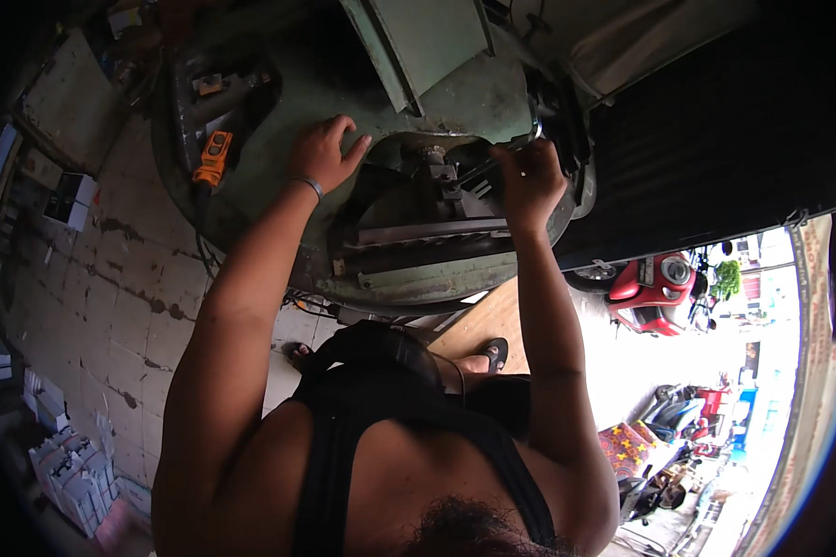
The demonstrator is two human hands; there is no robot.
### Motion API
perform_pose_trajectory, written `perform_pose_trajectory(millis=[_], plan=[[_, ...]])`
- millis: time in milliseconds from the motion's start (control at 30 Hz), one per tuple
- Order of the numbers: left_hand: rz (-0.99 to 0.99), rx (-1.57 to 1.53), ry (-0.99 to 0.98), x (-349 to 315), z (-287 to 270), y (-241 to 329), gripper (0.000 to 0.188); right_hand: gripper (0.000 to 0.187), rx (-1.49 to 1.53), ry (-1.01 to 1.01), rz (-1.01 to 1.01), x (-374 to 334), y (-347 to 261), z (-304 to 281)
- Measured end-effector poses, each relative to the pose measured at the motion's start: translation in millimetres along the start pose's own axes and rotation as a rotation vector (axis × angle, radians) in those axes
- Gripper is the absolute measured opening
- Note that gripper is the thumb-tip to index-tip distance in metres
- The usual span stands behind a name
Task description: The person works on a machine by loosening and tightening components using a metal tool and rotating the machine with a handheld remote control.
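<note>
A large green machine [311, 218] with a rounded body fills the space before me. My left hand [330, 156] rests on or just over its green top, fingers apart and holding nothing; a metal bracelet is on that wrist. On the far right side of an opening in the machine, my right hand [535, 181] is closed, its fingers curled. A shiny metal piece [533, 135] shows beside those fingertips, but what they grip is hidden. Between my hands, a dark metal bolt assembly [439, 172] stands inside the opening, behind a straight metal bar [427, 230].
An orange push-button control [214, 160] with a cable lies on the machine's left. A green metal plate [427, 46] rises at the back. A dark curtain-like sheet [706, 158] hangs at right, near a red scooter [655, 288]. Stacked boxes [72, 473] stand lower left on tiled floor.
</note>
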State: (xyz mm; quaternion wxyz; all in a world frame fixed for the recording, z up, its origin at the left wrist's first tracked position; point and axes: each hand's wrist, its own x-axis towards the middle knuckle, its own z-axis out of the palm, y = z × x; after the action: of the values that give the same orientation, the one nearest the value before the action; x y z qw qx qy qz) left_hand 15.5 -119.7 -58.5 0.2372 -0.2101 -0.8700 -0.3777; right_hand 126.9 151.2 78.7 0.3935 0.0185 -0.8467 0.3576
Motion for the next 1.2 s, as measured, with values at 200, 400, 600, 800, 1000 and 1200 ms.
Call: perform_pose_trajectory(millis=[200,400,600,800,1000,1200], plan=[[0.062,-0.013,0.076,-1,6,-9,0.031,0.03,0.024,0.012,0.032,8,12,6],[0.049,-0.024,0.074,0,6,-7,0.03,0.02,0.068,-0.019,0.071,10,24,7],[0.051,-0.006,0.073,-1,2,-5,0.03,0.017,0.147,-0.066,0.106,10,15,7],[0.081,-0.004,0.079,0,5,-7,0.03,0.024,0.41,0.094,0.071,13,-18,-4],[0.059,-0.057,0.082,0,8,-9,0.03,0.025,0.267,0.041,-0.094,18,-40,-47],[0.1,-0.031,0.144,-1,12,-8,0.031,0.016,-0.149,-0.358,0.052,-14,-9,-45]])
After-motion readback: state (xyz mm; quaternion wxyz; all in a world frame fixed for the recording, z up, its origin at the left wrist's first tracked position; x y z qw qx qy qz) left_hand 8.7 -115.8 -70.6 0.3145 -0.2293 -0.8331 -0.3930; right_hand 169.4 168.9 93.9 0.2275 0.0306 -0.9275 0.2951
